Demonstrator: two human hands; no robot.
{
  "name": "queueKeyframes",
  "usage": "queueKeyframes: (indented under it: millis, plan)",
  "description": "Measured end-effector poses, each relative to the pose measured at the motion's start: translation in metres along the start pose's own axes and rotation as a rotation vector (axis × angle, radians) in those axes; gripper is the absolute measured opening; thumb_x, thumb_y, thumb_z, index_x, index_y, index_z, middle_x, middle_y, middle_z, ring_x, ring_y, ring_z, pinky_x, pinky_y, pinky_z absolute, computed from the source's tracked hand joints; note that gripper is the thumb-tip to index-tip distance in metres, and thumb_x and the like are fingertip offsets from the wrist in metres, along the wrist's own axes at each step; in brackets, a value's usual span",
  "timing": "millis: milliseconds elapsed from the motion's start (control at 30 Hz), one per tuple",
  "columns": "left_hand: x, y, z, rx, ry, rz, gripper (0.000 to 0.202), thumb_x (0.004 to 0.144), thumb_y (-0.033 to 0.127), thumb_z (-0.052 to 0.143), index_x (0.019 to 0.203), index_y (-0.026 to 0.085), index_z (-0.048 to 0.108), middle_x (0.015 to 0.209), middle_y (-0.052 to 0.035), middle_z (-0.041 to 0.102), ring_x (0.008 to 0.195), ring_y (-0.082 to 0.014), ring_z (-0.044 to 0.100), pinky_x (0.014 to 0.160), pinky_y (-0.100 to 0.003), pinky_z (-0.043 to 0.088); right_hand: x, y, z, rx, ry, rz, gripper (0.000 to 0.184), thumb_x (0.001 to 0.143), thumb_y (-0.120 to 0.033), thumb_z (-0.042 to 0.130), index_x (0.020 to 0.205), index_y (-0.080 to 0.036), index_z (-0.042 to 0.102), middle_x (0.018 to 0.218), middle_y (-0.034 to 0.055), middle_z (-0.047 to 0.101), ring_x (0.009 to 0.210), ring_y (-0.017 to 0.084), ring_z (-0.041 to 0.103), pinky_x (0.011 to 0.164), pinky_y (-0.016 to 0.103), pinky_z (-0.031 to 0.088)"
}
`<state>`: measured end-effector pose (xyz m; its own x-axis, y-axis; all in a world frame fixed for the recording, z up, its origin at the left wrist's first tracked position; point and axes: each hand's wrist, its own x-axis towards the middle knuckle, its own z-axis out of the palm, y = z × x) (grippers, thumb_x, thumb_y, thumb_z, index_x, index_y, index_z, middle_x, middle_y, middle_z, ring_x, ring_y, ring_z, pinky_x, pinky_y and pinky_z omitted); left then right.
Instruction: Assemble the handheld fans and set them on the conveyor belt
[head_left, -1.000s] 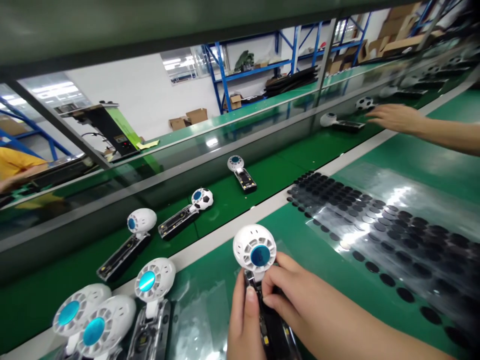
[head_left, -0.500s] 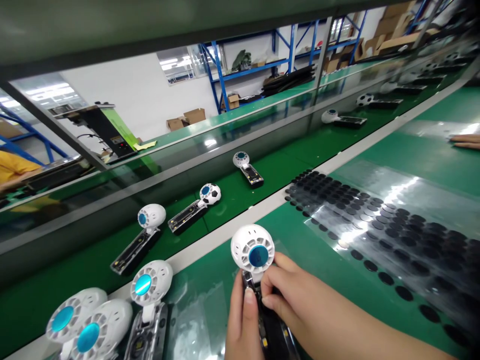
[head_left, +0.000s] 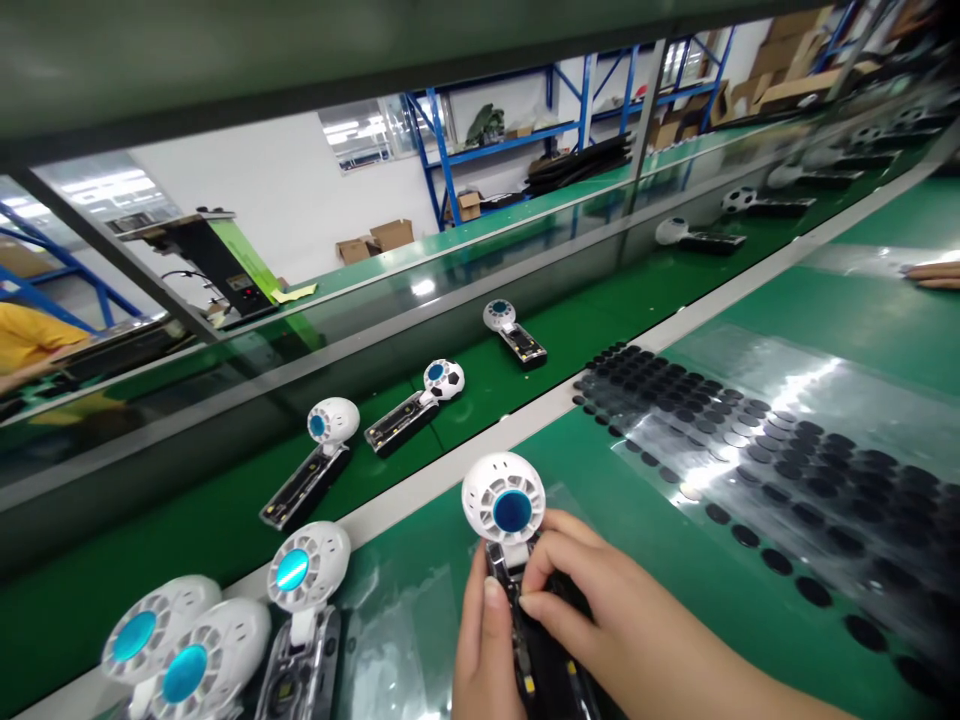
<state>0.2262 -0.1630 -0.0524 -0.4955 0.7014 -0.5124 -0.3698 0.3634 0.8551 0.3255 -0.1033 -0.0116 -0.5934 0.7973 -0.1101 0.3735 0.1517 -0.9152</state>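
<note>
A handheld fan with a round white slotted head (head_left: 504,497), a dark blue centre disc and a dark handle is held upright over the bench. My left hand (head_left: 487,645) is closed around the left side of its handle, thumb lying along the front. At the upper right of the handle, the thumb and index finger of my right hand (head_left: 581,585) are pinched together against its face; whatever lies between them is hidden. Other fingers of that hand reach behind the fan head. To the left stand more white fans (head_left: 307,567) with bright blue discs, two of them overlapping (head_left: 214,655).
A green conveyor (head_left: 600,330) carries several fans, one with a football-patterned head (head_left: 444,380). Clear sheets of black round stickers (head_left: 787,450) lie on the green bench at right. Another person's hand (head_left: 934,274) rests at the far right edge; a yellow sleeve (head_left: 37,335) shows at far left.
Fans on the conveyor have shifted right and slightly away. My right thumb and index have moved slightly on the handle; both hands stay at the same fan.
</note>
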Motion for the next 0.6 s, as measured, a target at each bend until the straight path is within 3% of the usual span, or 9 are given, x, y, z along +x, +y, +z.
queueKeyframes:
  millis: [167, 300, 400, 500, 600]
  plan:
    - [0.002, -0.004, -0.001, -0.073, -0.050, 0.029, 0.064, 0.071, 0.061, 0.047, 0.120, 0.020, 0.049, 0.125, -0.0086, 0.054, 0.119, -0.0296, 0.044, 0.100, -0.039, 0.035, 0.000, 0.002, 0.005, 0.079, 0.053, 0.099, 0.019, 0.071, -0.005, 0.047, 0.070, -0.023, 0.039, 0.085, -0.0044, 0.051, 0.078, 0.012, 0.052, 0.069, 0.023, 0.041]
    - [0.009, -0.013, -0.008, -0.109, -0.093, 0.045, 0.063, 0.067, 0.051, 0.059, 0.122, 0.023, 0.046, 0.119, -0.0065, 0.059, 0.115, -0.0278, 0.049, 0.090, -0.033, 0.044, 0.005, -0.001, -0.003, 0.296, -0.031, 0.173, 0.009, 0.078, -0.017, 0.045, 0.077, -0.024, 0.039, 0.076, -0.0048, 0.053, 0.075, 0.013, 0.054, 0.066, 0.024, 0.043]
    - [0.017, -0.018, -0.010, -0.125, -0.175, 0.015, 0.075, 0.062, 0.048, 0.065, 0.125, 0.022, 0.035, 0.102, -0.0091, 0.066, 0.090, -0.0277, 0.064, 0.072, -0.034, 0.051, 0.007, -0.005, -0.016, 0.393, -0.064, 0.146, 0.010, 0.086, -0.030, 0.037, 0.084, -0.024, 0.044, 0.080, -0.0025, 0.059, 0.082, 0.015, 0.058, 0.074, 0.028, 0.045]
    - [0.022, -0.021, -0.006, -0.210, -0.257, -0.010, 0.090, 0.053, 0.046, 0.071, 0.123, 0.021, 0.021, 0.072, -0.0043, 0.068, 0.058, -0.0240, 0.065, 0.053, -0.033, 0.050, -0.004, 0.007, -0.026, 0.244, 0.002, 0.125, 0.019, 0.086, -0.035, 0.039, 0.099, -0.026, 0.048, 0.101, 0.0022, 0.062, 0.097, 0.018, 0.058, 0.084, 0.031, 0.046]
    - [0.024, -0.021, 0.000, -0.314, -0.266, -0.042, 0.090, 0.050, 0.038, 0.070, 0.118, 0.021, 0.013, 0.056, 0.0021, 0.062, 0.050, -0.0237, 0.064, 0.050, -0.031, 0.047, -0.026, 0.038, -0.024, -0.049, 0.110, 0.011, 0.025, 0.076, -0.034, 0.055, 0.101, -0.029, 0.057, 0.114, 0.0042, 0.062, 0.106, 0.023, 0.056, 0.086, 0.032, 0.048]
